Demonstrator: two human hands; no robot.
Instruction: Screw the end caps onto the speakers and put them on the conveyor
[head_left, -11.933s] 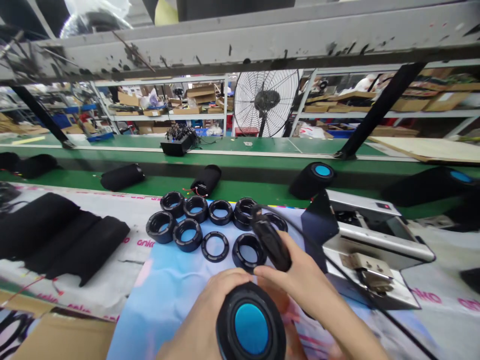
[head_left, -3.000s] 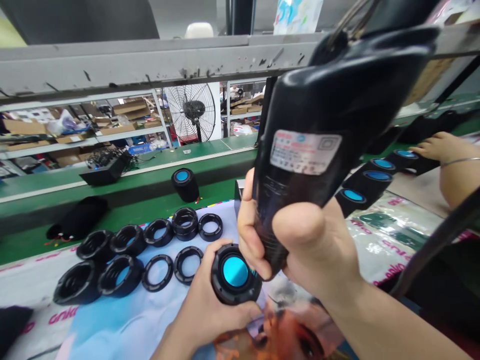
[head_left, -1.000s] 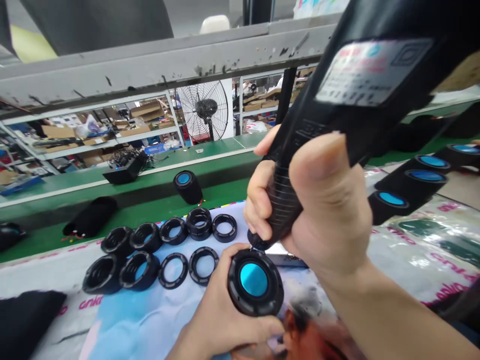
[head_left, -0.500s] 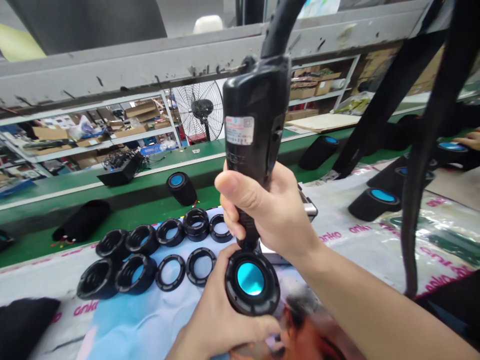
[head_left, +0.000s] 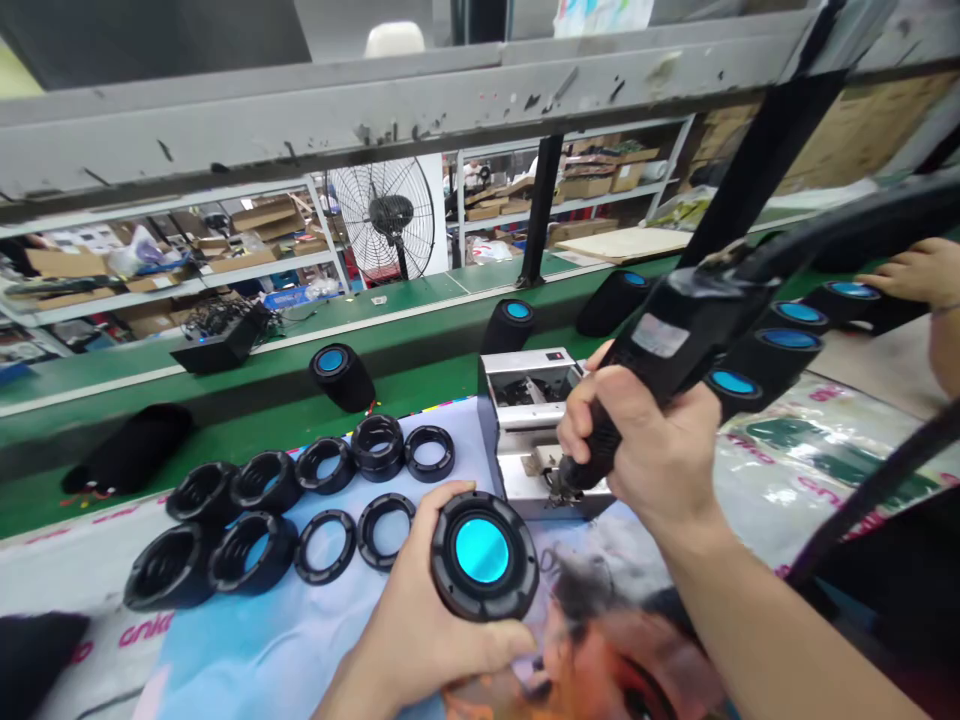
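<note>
My left hand (head_left: 420,625) is wrapped round a black cylindrical speaker (head_left: 484,555), whose end ring with a blue centre faces up at me. My right hand (head_left: 649,455) grips a black electric screwdriver (head_left: 660,350) with a white label. The tool is tilted, and its tip rests at the front of a grey metal screw feeder (head_left: 536,425) to the right of the speaker. A thick black cable (head_left: 855,225) runs from the tool's top off to the right.
Several black plastic rings (head_left: 292,500) lie on the printed sheet (head_left: 247,640) to the left. Finished speakers (head_left: 341,375) stand on the green conveyor (head_left: 247,385), with more at the right (head_left: 780,345) by another person's hand (head_left: 919,275). A fan (head_left: 382,215) stands behind.
My right hand has swung the screwdriver away from the speaker's end, down and to the right, onto the screw feeder. My left hand still holds the speaker in about the same place.
</note>
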